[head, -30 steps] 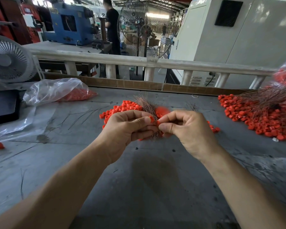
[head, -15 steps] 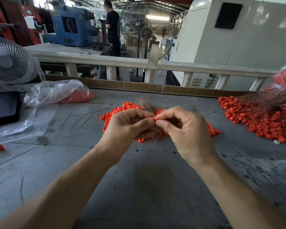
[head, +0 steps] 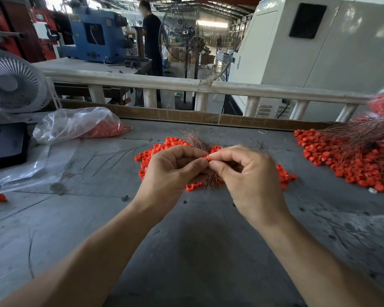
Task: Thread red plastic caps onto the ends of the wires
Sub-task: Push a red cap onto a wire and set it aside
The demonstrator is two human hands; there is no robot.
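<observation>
A: Where's the cap rn?
B: One red cap (head: 206, 158) sits between both hands, mid-frame, above the grey worktop (head: 186, 240). Left hand (head: 171, 171) has thumb and forefinger curled, pinching at it from the left. Right hand (head: 248, 173) pinches it from the right, fingers curled in tight.
A: Wire in it?
B: Can't tell, too thin and the fingers cover it. A tuft of copper wires (head: 211, 183) pokes out below the hands, more wire ends (head: 193, 138) fan up just behind the left hand.
A: Rest of the caps?
B: Loose pile of red caps (head: 155, 151) on the worktop right behind and under the hands, a few spill out to the right by the right wrist. Bigger heap of caps w/ wires (head: 353, 156) lies at the right edge, copper strands fanned over it.
A: Left side?
B: Clear plastic bag (head: 75, 122) w/ red caps inside, lying on its side, well apart from the hands. One stray cap (head: 0, 197) near the left edge. White desk fan (head: 11, 83) at back left, black box (head: 6, 142) below it.
A: Background?
B: White railing (head: 231, 87) past the worktop, blue machine (head: 93, 34), a person in black (head: 152, 34) standing by it, big floor fan (head: 186, 43), pale cabinet (head: 319, 41) at right.
</observation>
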